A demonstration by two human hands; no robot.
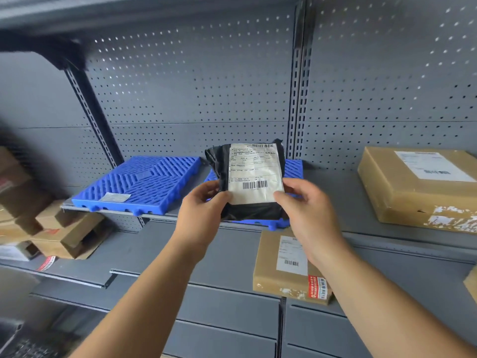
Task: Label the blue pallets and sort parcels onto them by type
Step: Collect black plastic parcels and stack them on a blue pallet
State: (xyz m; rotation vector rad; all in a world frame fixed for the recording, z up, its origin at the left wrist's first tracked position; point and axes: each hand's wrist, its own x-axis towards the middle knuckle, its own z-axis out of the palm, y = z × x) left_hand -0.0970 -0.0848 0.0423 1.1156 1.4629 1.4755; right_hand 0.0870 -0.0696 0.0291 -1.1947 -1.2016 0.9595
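Black parcel [247,177] with white label is gripped by left hand [201,213] and right hand [307,202] over the right blue pallet [294,167]; left blue pallet [139,184] lies beside it.

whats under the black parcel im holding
A blue pallet; only its back right corner and front edge show. The black parcel, held by left hand and right hand, covers the rest, so any label there is hidden.
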